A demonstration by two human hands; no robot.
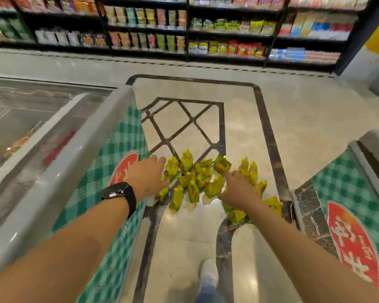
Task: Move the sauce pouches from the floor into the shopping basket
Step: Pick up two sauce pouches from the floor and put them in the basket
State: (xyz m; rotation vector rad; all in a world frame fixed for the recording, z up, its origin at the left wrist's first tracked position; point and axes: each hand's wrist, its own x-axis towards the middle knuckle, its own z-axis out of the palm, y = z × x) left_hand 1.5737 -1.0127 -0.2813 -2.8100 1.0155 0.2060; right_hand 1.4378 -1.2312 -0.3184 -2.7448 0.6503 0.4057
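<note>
Yellow sauce pouches point(197, 180) on floor between left hand point(148, 176) and right hand point(239, 189).

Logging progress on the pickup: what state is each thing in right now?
Sauce pouches: scattered on the floor, none lifted.
Left hand: open, reaching over the pile.
Right hand: open, fingers spread above the pouches.
Shopping basket: not in view.
</note>
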